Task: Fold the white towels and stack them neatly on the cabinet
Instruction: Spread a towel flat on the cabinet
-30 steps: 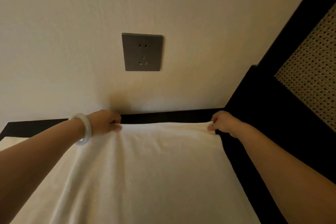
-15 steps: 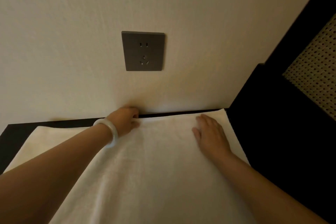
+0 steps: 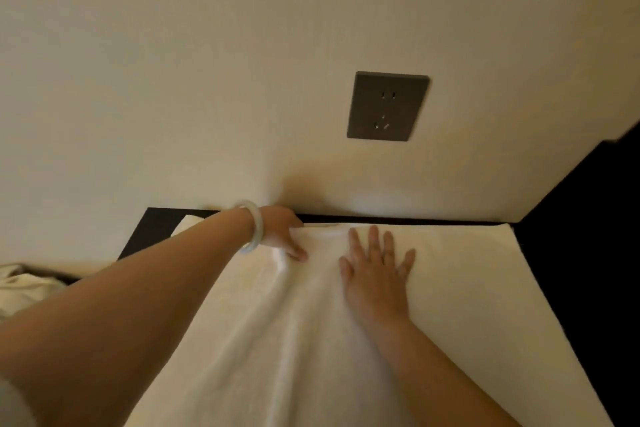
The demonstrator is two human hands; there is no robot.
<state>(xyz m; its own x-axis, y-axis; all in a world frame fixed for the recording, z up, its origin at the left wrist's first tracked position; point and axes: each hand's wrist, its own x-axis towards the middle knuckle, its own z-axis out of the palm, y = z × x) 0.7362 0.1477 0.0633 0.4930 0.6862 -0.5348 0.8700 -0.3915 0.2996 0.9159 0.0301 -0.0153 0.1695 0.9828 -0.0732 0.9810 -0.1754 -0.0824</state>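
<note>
Nearest the camera, two bare forearms reach forward over a white towel, which lies spread across the top of the dark cabinet and covers most of it; long soft creases run up its middle towards the hands; at the lower left, off the cabinet's corner, a pale crumpled cloth lies apart from the spread towel; further in, the right hand lies palm down on the towel with its fingers straight and fanned apart, pressing the fabric flat; just beyond and to its left, the left hand, a pale bangle on its wrist, sits at the towel's far edge with the thumb laid on a small ridge of cloth; whether it pinches that edge or only presses it, I cannot tell; behind the towel a narrow dark strip of cabinet meets the cream wall; a dark panel rises on the right; higher on the wall sits a grey socket.
</note>
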